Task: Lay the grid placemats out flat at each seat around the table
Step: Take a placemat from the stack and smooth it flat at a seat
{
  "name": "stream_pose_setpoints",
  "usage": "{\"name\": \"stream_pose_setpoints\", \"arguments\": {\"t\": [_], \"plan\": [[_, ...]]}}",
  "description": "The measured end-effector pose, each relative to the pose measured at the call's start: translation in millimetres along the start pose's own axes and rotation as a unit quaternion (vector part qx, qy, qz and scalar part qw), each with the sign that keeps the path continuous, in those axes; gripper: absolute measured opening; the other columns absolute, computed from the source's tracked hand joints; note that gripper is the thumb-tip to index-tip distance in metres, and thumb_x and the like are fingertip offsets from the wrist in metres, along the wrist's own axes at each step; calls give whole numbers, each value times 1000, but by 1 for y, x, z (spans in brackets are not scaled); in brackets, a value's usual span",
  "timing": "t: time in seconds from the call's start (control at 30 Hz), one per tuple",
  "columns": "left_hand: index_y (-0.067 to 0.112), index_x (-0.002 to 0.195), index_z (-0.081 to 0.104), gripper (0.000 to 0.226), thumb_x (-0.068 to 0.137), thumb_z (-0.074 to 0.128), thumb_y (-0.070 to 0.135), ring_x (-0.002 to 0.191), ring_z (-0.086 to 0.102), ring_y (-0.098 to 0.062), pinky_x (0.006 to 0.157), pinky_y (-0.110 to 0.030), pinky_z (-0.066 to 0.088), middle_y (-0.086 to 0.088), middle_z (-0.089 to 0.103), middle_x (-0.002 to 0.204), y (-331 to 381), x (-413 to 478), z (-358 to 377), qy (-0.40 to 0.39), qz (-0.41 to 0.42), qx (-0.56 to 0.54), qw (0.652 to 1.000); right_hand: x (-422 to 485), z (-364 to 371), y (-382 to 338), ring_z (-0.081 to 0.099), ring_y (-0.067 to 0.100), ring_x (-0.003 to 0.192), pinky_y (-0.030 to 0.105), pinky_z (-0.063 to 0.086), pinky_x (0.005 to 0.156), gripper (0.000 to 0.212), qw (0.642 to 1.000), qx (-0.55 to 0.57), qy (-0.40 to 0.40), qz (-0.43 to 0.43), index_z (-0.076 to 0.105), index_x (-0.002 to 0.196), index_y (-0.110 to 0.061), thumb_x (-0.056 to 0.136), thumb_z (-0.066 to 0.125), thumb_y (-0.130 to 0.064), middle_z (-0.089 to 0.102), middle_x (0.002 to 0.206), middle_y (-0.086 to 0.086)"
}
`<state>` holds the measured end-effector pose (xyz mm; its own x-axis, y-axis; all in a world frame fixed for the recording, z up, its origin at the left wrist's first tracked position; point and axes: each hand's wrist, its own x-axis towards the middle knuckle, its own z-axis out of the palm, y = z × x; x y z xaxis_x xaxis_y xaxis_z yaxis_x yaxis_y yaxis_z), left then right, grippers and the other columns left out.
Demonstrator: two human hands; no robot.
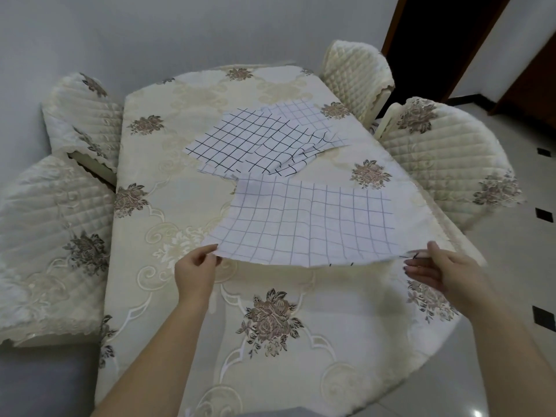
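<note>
Left hand (195,269), right hand (436,267), blurred placemat (307,224)

Pinching the near corners of one placemat (304,221) over the tabletop (180,191), left hand (195,266) at its left corner, right hand (436,269) at its right. Lying just behind it, mid-tabletop: pile of placemats (258,139). Standing along either side: left chairs (51,236), right chairs (445,158).

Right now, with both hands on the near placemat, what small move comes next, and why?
Probably lower the placemat fully onto the tablecloth and let go: the left hand and right hand pinch its near corners, holding that edge lifted while its far part looks settled.
</note>
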<state>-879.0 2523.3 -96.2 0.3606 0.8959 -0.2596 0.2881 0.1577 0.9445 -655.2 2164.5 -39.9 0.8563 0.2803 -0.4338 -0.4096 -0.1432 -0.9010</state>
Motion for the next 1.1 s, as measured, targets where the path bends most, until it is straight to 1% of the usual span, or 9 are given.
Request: {"name": "stream_pose_setpoints", "arguments": {"t": [0.07,0.13,0.23,0.33,0.47,0.57,0.7,0.87,1.1], "plan": [[14,83,76,19,83,58,8,83,70,-24,86,-38,55,-9,73,89,5,0,1,13,-51,-73,996,1,0,8,73,28,71,27,59,59,54,998,-2,4,56,66,92,4,84,57,-48,72,78,23],[14,79,75,12,82,64,10,81,69,-22,84,-37,55,-9,73,94,10,0,1,27,-71,-92,993,-1,2,16,73,28,68,28,59,58,40,996,9,14,90,64,95,7,93,57,-32,71,75,24],[9,97,69,17,83,64,0,71,60,-17,70,-30,53,-14,66,95,18,1,1,16,-84,-99,991,-7,6,21,72,27,65,28,60,58,20,994,6,18,104,58,106,12,90,58,-1,68,78,25],[9,106,60,28,82,64,-4,63,55,-15,58,-25,47,-11,61,84,28,6,-3,-11,-149,-143,978,-10,11,28,70,29,66,30,60,55,34,990,31,65,124,48,117,2,86,60,8,63,87,25],[8,80,58,13,86,61,-3,58,49,-13,43,-19,44,-8,54,70,37,5,-3,-44,-195,-159,967,-13,15,38,67,29,59,32,59,48,29,980,65,120,144,54,110,5,83,65,8,62,81,22],[6,78,61,10,85,65,1,61,54,-14,51,-21,47,-8,58,71,46,-7,1,-73,-163,-145,973,-21,25,32,62,19,47,28,58,49,11,982,70,130,118,57,88,-1,83,66,3,57,72,16],[8,81,68,6,87,65,6,67,58,-15,67,-26,50,-7,63,72,64,-26,14,-141,-84,-91,982,-33,58,15,57,22,65,27,60,62,12,991,68,104,44,63,96,6,85,65,1,60,79,14],[13,75,69,10,83,70,6,56,62,-6,58,-17,51,3,66,57,82,-48,37,-193,29,-32,980,-52,115,-9,60,22,60,25,59,62,8,996,32,76,-27,65,76,-2,81,69,4,61,73,14],[18,72,72,11,81,73,11,60,63,-6,62,-18,53,0,68,63,96,-76,60,-249,126,20,960,-72,178,-32,64,19,57,30,60,66,10,994,-29,33,-95,67,77,-5,79,69,4,65,67,9]]}}
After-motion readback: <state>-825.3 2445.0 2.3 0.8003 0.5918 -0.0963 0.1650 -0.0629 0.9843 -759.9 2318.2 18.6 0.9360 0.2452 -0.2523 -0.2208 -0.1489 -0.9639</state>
